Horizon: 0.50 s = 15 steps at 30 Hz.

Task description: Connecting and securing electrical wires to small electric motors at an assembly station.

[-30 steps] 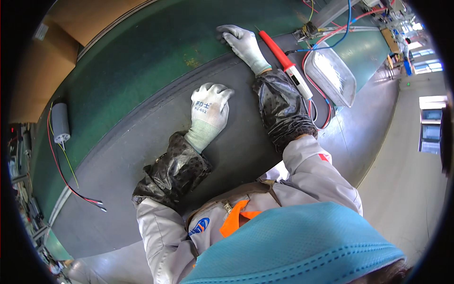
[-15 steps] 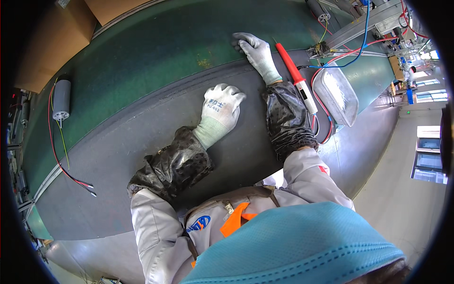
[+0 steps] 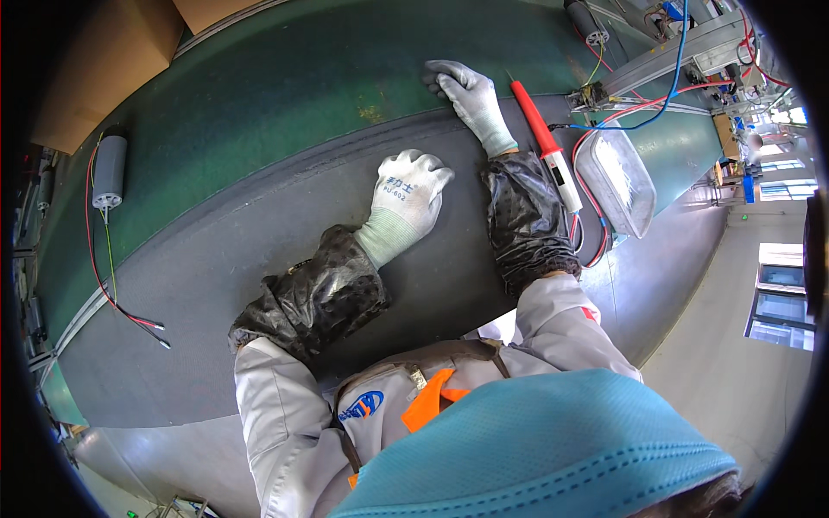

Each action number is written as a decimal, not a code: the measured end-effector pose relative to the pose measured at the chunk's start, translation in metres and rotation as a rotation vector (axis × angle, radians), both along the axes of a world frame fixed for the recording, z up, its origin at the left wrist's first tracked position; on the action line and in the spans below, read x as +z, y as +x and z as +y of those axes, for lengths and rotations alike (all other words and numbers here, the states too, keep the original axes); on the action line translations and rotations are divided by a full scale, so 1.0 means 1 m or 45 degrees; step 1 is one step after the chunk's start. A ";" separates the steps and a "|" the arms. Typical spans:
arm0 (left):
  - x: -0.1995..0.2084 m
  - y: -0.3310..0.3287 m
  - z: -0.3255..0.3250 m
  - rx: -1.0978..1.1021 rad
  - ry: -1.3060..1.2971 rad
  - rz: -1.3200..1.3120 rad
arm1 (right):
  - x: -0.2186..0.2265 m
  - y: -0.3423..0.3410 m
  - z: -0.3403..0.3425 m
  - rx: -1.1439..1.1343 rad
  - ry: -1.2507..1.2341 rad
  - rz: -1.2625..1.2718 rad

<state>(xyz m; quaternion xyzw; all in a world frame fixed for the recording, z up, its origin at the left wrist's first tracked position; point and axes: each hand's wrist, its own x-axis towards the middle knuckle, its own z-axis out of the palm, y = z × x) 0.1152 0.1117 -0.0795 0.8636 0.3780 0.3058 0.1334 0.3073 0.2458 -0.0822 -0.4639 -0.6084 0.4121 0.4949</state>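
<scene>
My left hand (image 3: 403, 194), in a white knit glove, rests closed in a fist on the dark grey mat (image 3: 216, 293). Its fingers curl under, and nothing shows in them. Farther out and to the right, my right hand (image 3: 469, 97) lies at the border of the mat and the green surface (image 3: 285, 86). Its glove has grey-coated fingers, which are loosely bent and partly apart, with nothing held. Just right of that hand is a red and white test probe (image 3: 549, 147) with a thin tip pointing away from me. I am not touching it.
A grey cylindrical motor (image 3: 109, 168) with loose wires lies at left, another motor (image 3: 587, 22) at the far right. A translucent tray (image 3: 639, 203) sits beyond the probe. Red and blue cables (image 3: 635, 125) run to a metal frame (image 3: 669, 60). Cardboard (image 3: 112, 69) stands far left.
The whole view has shifted slightly. Both hands keep the same pose and place, and the probe stays where it was beside my right hand.
</scene>
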 end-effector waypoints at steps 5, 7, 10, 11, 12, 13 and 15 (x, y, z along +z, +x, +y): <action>0.003 0.000 -0.001 0.017 -0.019 0.013 | 0.000 -0.002 0.000 0.035 0.015 -0.026; 0.004 0.000 -0.001 0.028 -0.033 0.022 | 0.001 -0.002 0.001 0.052 0.025 -0.041; 0.005 0.001 0.000 0.024 -0.046 0.078 | 0.006 -0.005 -0.002 0.043 -0.008 -0.076; 0.005 0.001 0.000 0.023 -0.046 0.088 | 0.006 -0.006 -0.003 0.046 -0.032 -0.058; 0.005 0.001 0.000 0.023 -0.046 0.099 | 0.007 -0.007 -0.003 0.049 -0.055 -0.039; 0.005 0.000 -0.001 0.029 -0.046 0.097 | 0.007 -0.009 -0.003 0.055 -0.055 -0.041; 0.004 0.000 0.000 0.025 -0.024 0.108 | 0.006 -0.009 -0.003 0.094 -0.066 0.007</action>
